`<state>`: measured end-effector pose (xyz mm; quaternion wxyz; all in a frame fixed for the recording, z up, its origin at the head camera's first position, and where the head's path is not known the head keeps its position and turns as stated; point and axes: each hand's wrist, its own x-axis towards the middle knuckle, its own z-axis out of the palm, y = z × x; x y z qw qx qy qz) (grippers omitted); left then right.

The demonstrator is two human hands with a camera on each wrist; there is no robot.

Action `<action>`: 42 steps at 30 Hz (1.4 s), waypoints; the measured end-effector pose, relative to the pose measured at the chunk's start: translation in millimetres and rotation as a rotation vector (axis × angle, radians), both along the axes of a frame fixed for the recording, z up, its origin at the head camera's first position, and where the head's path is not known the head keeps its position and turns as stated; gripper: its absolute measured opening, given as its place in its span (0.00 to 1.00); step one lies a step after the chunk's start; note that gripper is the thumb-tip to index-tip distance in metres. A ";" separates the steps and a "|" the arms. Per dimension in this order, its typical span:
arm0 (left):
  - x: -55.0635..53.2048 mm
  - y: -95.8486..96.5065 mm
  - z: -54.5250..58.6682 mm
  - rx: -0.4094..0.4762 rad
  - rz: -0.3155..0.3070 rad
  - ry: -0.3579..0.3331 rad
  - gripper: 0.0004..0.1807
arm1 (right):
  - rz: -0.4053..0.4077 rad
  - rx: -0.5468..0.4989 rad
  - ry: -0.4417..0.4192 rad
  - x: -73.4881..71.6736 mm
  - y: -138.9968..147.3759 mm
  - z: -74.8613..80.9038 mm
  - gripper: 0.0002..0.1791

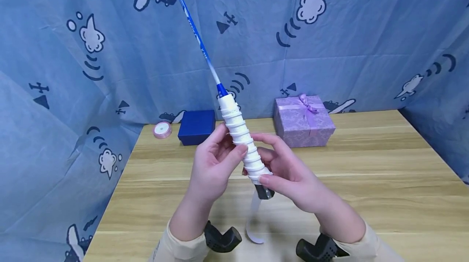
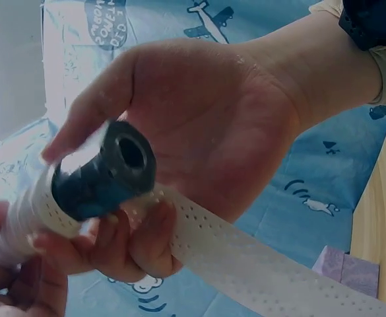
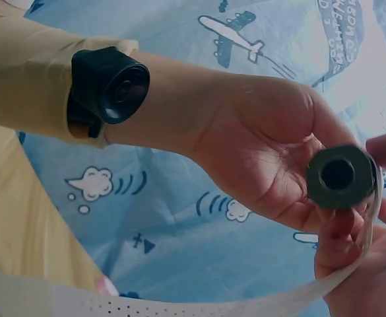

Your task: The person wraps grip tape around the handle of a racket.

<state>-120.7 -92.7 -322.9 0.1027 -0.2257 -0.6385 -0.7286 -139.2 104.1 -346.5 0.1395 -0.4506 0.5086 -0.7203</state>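
Note:
A blue badminton racket (image 1: 194,26) slants up to the left, its head cut off by the top of the head view. Ridged white grip tape (image 1: 239,132) winds round its handle, leaving the black butt end (image 3: 364,186) bare. My left hand (image 1: 216,164) holds the wrapped handle midway, thumb on the front and fingers behind. At the lower end of the wrap, my right hand (image 1: 289,172) pinches the tape against the handle, thumb on the near side. From there a loose strip of perforated tape (image 2: 245,257) trails past the right fingers and hangs below the handle.
On the table (image 1: 384,180), a pink ribbon spool (image 1: 162,130) and a dark blue box (image 1: 197,127) stand at the back left. A purple gift box (image 1: 304,121) with a bow is behind the right hand. Patterned blue cloth (image 1: 256,22) hangs behind.

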 end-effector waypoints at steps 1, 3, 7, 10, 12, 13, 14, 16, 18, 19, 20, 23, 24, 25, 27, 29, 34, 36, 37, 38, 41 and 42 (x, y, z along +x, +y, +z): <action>-0.2 -0.4 -0.5 0.002 -0.014 0.013 0.26 | 0.023 -0.011 -0.008 -0.6 0.7 0.2 0.37; -0.6 -1.2 -1.1 0.004 -0.039 0.042 0.26 | 0.057 -0.030 -0.009 -1.3 1.5 0.2 0.38; -0.4 -0.8 -1.0 0.005 -0.047 0.077 0.26 | 0.042 -0.041 0.017 -0.6 1.2 -0.5 0.39; 0.5 2.2 0.1 -0.031 0.044 0.084 0.25 | -0.045 -0.016 0.059 1.6 -0.9 -0.8 0.39; 1.4 5.0 0.5 -0.067 0.139 0.074 0.26 | -0.121 0.011 0.099 3.7 -3.0 -1.1 0.39; 1.8 6.2 0.5 -0.084 0.187 0.067 0.26 | -0.160 0.025 0.124 4.8 -4.1 -1.3 0.39; 2.4 7.4 0.8 -0.097 0.226 0.058 0.26 | -0.198 0.040 0.149 5.8 -5.3 -1.6 0.39; 3.3 9.2 1.1 -0.106 0.275 0.042 0.27 | -0.269 0.074 0.194 7.5 -7.0 -2.1 0.40; 3.2 10.2 1.2 -0.106 0.287 0.035 0.26 | -0.323 0.105 0.238 8.2 -7.4 -2.2 0.41; 3.3 10.4 1.5 -0.107 0.285 0.034 0.26 | -0.343 0.121 0.251 8.4 -7.2 -1.9 0.42; 3.1 10.5 1.8 -0.107 0.279 0.036 0.25 | -0.356 0.138 0.259 8.4 -6.7 -1.5 0.43; 1.6 9.9 1.8 -0.112 0.256 0.041 0.23 | -0.378 0.198 0.254 9.0 -4.0 0.8 0.44; 1.1 9.7 1.6 -0.111 0.249 0.044 0.23 | -0.380 0.218 0.250 9.0 -2.9 1.7 0.45; 0.7 9.4 1.6 -0.111 0.243 0.045 0.22 | -0.380 0.235 0.251 9.1 -1.9 2.7 0.45; -0.1 8.8 1.1 -0.111 0.231 0.047 0.22 | -0.394 0.275 0.256 9.6 0.2 5.0 0.45; -0.6 8.2 0.6 -0.111 0.223 0.048 0.22 | -0.412 0.304 0.268 10.1 2.0 7.0 0.45; -1.3 6.6 -0.5 -0.104 0.202 0.041 0.22 | -0.424 0.318 0.272 10.5 3.9 11.1 0.44; -1.3 5.8 -1.1 -0.094 0.184 0.031 0.22 | -0.408 0.300 0.274 9.5 4.1 10.5 0.44; -1.2 5.4 -1.1 -0.085 0.172 0.028 0.22 | -0.399 0.289 0.273 9.1 4.2 10.1 0.44; -1.2 5.0 -1.2 -0.075 0.158 0.025 0.22 | -0.389 0.278 0.271 8.7 4.1 9.7 0.44; -1.0 3.9 -1.3 -0.042 0.109 0.025 0.23 | -0.346 0.226 0.266 7.1 4.1 8.0 0.45; -1.0 3.5 -1.4 -0.029 0.094 0.029 0.23 | -0.327 0.205 0.262 6.6 3.9 7.7 0.45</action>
